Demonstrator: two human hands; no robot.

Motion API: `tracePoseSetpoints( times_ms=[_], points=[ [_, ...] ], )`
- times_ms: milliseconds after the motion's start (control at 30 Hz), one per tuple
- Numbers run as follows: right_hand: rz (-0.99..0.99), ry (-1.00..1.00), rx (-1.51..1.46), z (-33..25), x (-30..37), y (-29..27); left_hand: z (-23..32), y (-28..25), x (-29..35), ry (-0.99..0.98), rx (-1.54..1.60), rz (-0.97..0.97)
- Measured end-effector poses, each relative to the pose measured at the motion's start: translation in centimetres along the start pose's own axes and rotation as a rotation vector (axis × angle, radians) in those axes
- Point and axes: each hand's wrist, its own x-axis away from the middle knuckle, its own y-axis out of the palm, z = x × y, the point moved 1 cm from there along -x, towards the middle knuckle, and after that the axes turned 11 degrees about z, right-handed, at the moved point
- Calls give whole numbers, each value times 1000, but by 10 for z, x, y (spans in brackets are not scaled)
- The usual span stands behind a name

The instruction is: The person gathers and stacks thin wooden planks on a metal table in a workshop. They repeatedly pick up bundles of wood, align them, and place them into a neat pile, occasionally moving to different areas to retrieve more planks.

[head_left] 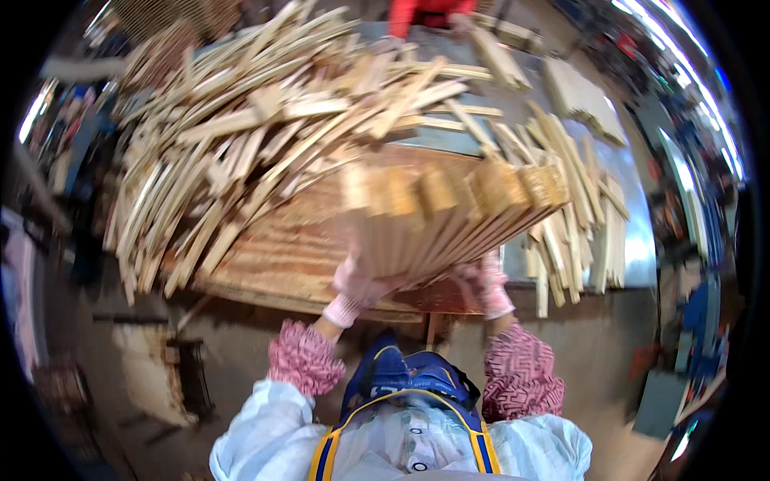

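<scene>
A thick bundle of wooden strips [433,236] stands tilted over the near edge of the table, its sawn ends facing up and away from me. My left hand [359,279], in a pale pink work glove, is closed around the bundle's lower left side. On the other side my right hand [483,284], gloved the same way, grips its lower right side. Most of the fingers of both hands are hidden by the wood. The bundle's left end is blurred. Under it lies a worn reddish-brown board [281,248] on the tabletop.
A large loose pile of wooden strips [233,136] covers the left and far table. More strips [565,208] lie at the right on a metal surface [638,240], near a stacked light wooden block [581,96]. Across the table is a person in red [421,16]. A pallet-like stack [152,369] stands lower left.
</scene>
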Motion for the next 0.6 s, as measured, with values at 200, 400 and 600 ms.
tracePoseSetpoints(
  times_ms=[200,400,600],
  points=[
    [-23,-194,947,-35,20,-12,50,22,52,-471,788,-43],
    [-84,-252,-100,-47,51,-167,167,100,63,-37,471,-200],
    [282,-27,-430,-86,108,-402,347,272,92,-98,553,-708]
  ],
)
